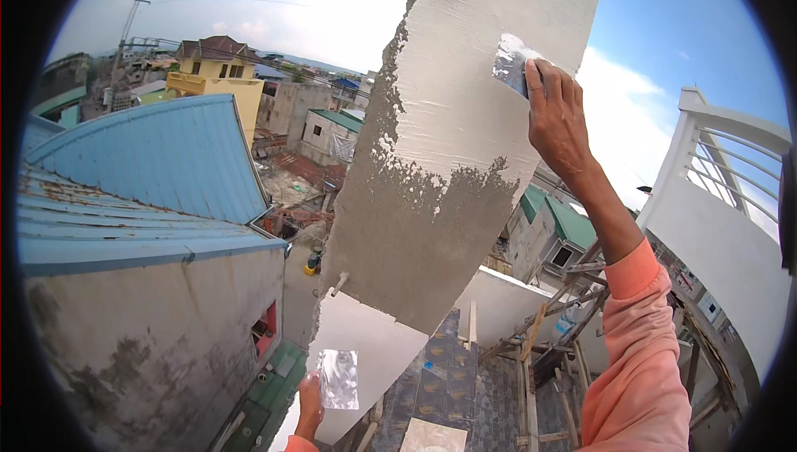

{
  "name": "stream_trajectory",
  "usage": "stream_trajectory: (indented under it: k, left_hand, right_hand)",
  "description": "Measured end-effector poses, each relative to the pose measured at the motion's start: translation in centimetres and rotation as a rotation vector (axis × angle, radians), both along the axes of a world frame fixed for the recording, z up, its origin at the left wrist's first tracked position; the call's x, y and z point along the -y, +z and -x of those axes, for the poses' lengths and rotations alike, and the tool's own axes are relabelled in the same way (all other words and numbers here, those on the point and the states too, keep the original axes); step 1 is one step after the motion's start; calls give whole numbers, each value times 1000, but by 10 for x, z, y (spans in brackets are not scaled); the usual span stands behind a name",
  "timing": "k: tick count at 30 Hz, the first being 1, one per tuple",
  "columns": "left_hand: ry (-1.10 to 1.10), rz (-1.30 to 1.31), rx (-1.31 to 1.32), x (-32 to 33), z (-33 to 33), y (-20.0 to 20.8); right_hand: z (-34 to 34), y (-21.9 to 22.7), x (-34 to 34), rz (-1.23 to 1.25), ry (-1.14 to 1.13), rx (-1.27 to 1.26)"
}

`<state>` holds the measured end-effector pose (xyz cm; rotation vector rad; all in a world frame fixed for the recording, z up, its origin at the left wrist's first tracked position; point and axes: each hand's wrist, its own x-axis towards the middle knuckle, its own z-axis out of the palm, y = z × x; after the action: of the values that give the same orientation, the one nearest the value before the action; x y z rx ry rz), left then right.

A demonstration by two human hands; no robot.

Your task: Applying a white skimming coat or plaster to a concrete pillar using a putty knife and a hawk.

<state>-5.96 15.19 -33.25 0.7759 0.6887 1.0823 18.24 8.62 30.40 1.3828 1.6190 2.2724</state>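
My right hand (558,120) is raised high and grips a small metal putty blade (509,63), pressed flat against the upper part of a tall concrete pillar (432,228). The pillar's top is coated in white putty (473,78); its lower middle is bare grey cement. My left hand (310,402) is low near the bottom edge and holds a wider flat metal scraper (339,379) smeared with white putty, in front of the pillar's white lower section. Pink sleeves cover both forearms.
A blue corrugated roof (149,170) and a stained wall lie to the left, with a deep drop to the street between. At right stand a white balustrade (730,170) and wooden scaffolding (556,344). Tiled flooring (448,386) lies below.
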Motion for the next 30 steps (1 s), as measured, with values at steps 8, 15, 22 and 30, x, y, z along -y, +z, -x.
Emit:
stream_trajectory:
  k: [8,15,22,30]
  left_hand:
    - [-1,-12,98,-5,5,-12]
    - [-20,-18,80,5,9,4]
    - [109,150,252,56,14,112]
    - [-53,257,430,92,-5,222]
  right_hand:
    - [-26,15,-18,24,-122,24]
    - [-8,-130,25,526,-78,-59]
    - [13,-196,77,853,654,-1444]
    - [55,-243,108,881,897,-1610]
